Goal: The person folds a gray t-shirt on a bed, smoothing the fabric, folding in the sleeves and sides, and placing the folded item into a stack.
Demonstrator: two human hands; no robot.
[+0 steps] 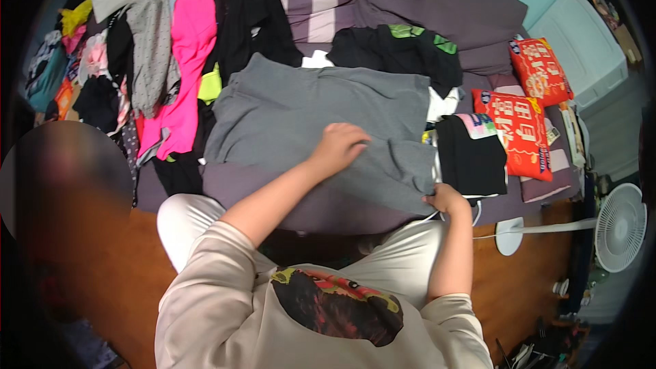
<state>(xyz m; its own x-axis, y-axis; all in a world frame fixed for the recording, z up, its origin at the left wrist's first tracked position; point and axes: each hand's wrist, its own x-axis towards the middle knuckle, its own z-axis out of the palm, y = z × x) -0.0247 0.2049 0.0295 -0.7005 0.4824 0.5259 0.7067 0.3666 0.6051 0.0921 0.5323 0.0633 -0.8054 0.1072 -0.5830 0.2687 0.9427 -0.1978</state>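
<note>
A large grey garment lies spread on the purple-grey sofa in front of me, its cut partly unclear. Over its middle is my left hand, back up, fingers loosely bent with nothing seen in them. I cannot tell whether it presses on the cloth. At the near right corner, my right hand pinches the garment's edge between thumb and fingers. Just beyond that hand sits a folded black garment with a colourful patch. Another black garment with green panels lies behind the grey one.
A heap of clothes fills the left, including a bright pink garment and a dotted grey one. Two red packages lie on the sofa's right end. Cushions line the back. A white fan stands at the right.
</note>
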